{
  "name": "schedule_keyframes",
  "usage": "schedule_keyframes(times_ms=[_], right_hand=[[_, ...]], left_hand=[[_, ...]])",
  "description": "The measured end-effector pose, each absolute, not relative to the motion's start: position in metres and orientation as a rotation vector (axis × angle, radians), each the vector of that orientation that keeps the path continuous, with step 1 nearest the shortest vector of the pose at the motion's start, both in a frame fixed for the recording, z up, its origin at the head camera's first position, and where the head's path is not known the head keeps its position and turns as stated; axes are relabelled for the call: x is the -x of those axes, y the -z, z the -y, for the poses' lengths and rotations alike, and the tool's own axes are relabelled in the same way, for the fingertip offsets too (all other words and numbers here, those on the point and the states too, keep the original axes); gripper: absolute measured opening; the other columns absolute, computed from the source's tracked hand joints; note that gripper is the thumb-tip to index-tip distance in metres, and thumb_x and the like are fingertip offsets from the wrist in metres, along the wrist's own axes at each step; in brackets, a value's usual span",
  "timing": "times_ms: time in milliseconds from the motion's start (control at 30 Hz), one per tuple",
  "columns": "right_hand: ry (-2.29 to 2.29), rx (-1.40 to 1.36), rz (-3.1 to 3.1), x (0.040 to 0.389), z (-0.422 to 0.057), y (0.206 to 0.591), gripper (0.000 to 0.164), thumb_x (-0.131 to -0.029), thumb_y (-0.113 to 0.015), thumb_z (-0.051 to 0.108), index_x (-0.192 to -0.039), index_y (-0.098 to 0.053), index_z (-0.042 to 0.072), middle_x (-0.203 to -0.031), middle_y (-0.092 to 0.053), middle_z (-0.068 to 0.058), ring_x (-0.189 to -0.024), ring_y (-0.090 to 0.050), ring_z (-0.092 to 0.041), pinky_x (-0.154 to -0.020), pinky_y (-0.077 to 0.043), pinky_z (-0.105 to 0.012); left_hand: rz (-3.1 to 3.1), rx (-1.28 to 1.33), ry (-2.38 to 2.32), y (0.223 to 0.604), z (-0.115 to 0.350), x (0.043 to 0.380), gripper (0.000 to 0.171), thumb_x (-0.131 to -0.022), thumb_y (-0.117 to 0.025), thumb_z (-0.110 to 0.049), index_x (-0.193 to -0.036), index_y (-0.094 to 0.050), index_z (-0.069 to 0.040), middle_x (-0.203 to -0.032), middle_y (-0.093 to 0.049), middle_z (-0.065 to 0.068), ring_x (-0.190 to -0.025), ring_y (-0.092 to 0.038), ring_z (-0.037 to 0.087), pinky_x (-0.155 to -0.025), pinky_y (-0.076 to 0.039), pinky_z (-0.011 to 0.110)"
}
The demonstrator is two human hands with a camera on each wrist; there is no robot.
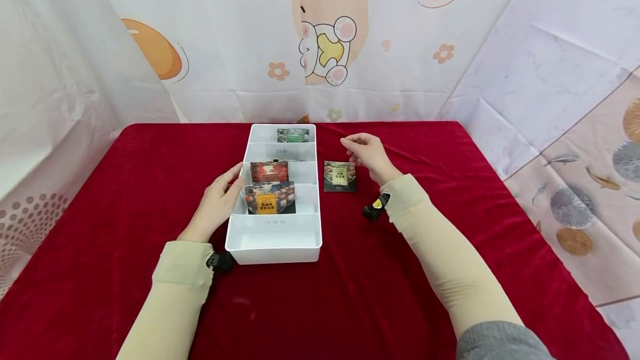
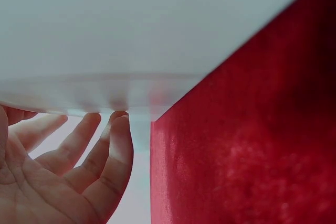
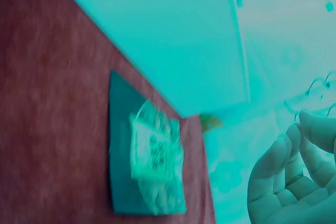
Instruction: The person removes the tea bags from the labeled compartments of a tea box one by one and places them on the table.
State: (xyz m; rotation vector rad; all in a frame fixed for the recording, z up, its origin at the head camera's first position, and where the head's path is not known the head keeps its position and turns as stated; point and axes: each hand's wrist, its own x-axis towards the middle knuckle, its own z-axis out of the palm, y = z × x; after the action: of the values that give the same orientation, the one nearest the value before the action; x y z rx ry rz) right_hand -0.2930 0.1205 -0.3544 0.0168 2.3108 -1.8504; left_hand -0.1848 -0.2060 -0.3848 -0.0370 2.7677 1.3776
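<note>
My left hand [image 1: 212, 207] rests against the left side of a white divided box [image 1: 277, 256]. In the left wrist view, its fingertips touch the box's outer wall [image 2: 105, 24]. Inside the box stand a dark tea sachet with an orange label [image 1: 270, 199], a red tea sachet [image 1: 270, 172] and, in the far compartment, a green tea sachet [image 1: 293, 136]. A dark tea sachet with a yellow-green label [image 1: 340, 176] lies flat on the cloth, right of the box. Beside and above it hovers my right hand [image 1: 372, 155], thumb close to the loosely bent fingers, holding nothing.
Dark red cloth [image 1: 280, 315] covers the table. Behind it hangs a white curtain [image 1: 225, 60] printed with fruit and flowers, and more curtain lines both sides. The box's nearest compartment [image 1: 275, 238] faces me. A black wrist camera [image 1: 220, 261] sits close to the box's near left corner.
</note>
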Motion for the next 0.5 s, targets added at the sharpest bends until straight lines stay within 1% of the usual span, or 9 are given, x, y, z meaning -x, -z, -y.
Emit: schedule_keyframes(times_ms=[167,233,367,433,500], right_hand=[[1.868,0.054,-2.297,0.284,-0.109,0.347,0.029,-0.096,-0.066,0.025,-0.117,-0.065,0.005,-0.077,-0.060,0.001,-0.064,-0.056,-0.013,-0.068,-0.053,-0.028],[1.877,0.084,-2.275,0.280,-0.104,0.345,0.028,-0.096,-0.065,0.023,-0.115,-0.066,0.003,-0.077,-0.061,0.000,-0.066,-0.058,-0.014,-0.068,-0.054,-0.028],[1.901,0.146,-2.222,0.272,-0.093,0.342,0.025,-0.096,-0.066,0.019,-0.113,-0.066,0.000,-0.076,-0.065,0.000,-0.068,-0.062,-0.017,-0.076,-0.059,-0.036],[1.912,0.185,-2.201,0.267,-0.087,0.341,0.025,-0.096,-0.066,0.017,-0.112,-0.066,-0.001,-0.076,-0.066,-0.001,-0.068,-0.063,-0.017,-0.078,-0.059,-0.040],[1.916,0.233,-2.192,0.263,-0.082,0.339,0.025,-0.095,-0.066,0.016,-0.112,-0.066,-0.003,-0.076,-0.066,0.000,-0.067,-0.063,-0.015,-0.077,-0.060,-0.040]], left_hand=[[-2.770,0.032,-1.380,0.385,0.206,0.185,0.056,-0.108,-0.035,-0.034,-0.159,-0.024,-0.014,-0.161,-0.029,0.018,-0.146,-0.030,0.042,-0.114,-0.028,0.064],[-2.769,0.031,-1.382,0.385,0.206,0.185,0.056,-0.108,-0.035,-0.034,-0.159,-0.024,-0.015,-0.161,-0.030,0.017,-0.145,-0.031,0.041,-0.113,-0.029,0.064],[-2.767,0.024,-1.388,0.385,0.206,0.184,0.056,-0.108,-0.035,-0.035,-0.159,-0.024,-0.016,-0.161,-0.031,0.017,-0.145,-0.032,0.041,-0.113,-0.030,0.064],[-2.765,0.019,-1.393,0.385,0.207,0.184,0.056,-0.108,-0.035,-0.035,-0.159,-0.024,-0.016,-0.160,-0.031,0.017,-0.144,-0.034,0.041,-0.112,-0.031,0.064],[-2.763,0.014,-1.399,0.386,0.207,0.184,0.055,-0.108,-0.035,-0.035,-0.159,-0.024,-0.017,-0.160,-0.032,0.017,-0.143,-0.035,0.041,-0.112,-0.032,0.063]])
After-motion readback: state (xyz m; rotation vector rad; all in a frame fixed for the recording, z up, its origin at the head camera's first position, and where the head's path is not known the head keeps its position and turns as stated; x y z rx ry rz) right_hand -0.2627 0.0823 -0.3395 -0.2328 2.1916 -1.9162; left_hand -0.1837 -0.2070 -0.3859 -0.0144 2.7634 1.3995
